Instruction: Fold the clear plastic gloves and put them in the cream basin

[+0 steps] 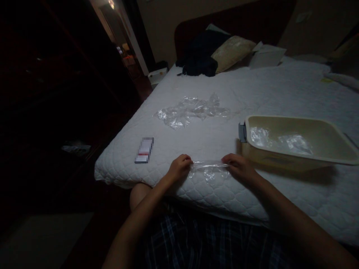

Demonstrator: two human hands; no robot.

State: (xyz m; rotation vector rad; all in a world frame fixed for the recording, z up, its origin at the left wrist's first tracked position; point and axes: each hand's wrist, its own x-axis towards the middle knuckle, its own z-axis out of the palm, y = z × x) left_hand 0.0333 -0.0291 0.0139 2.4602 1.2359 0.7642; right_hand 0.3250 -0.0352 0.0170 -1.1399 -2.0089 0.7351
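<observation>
My left hand and my right hand rest on the near edge of a white quilted bed. Between them lies a small clear plastic bag, stretched flat. Each hand pinches one end of it with closed fingers. A heap of several more clear plastic bags lies farther up the bed. To the right stands a cream plastic basin with crumpled clear plastic inside.
A phone lies on the bed left of my hands. Pillows, a dark cloth bundle and a white box sit by the headboard. Dark floor and a doorway lie to the left. My knees in plaid shorts are below the bed edge.
</observation>
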